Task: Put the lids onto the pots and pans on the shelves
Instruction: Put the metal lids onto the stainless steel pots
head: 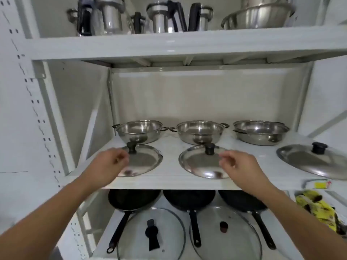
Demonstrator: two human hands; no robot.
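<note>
1. On the left: left hand point(110, 164), reaching out over the middle shelf point(169, 182), fingers curled in loosely, pinching nothing. Just beside the black knob of the left steel lid point(144, 162), not quite on it, as far as can be seen.
2. Left steel lid: lying flat on the shelf, knob up, partly hidden by the hand.
3. Behind that lid: left steel pot point(139, 131), open on top, nothing inside, a small handle on each side.
4. In the middle: middle steel lid point(199, 164), flat on the shelf, knob up.
5. Behind it: middle steel pot point(200, 132), open, shiny inside, nothing in it.
6. Right hand point(236, 166), stretched out above the right edge of the middle lid, fingers bent and a little apart, gripping nothing. Close to that lid's knob but not on it.
7. Far right: right steel pot point(260, 132), open too, nothing in it, and in front of it the right steel lid point(311, 162), flat, well apart from both hands.
8. Down low: three black pans point(131, 200) in a row, handles pointing forward, with two glass lids point(152, 235) lying on the handles, not on the pans.
9. Up high: top shelf point(169, 46) with shiny kettles point(112, 17) and a big steel bowl point(257, 17); insides not in sight.
</note>
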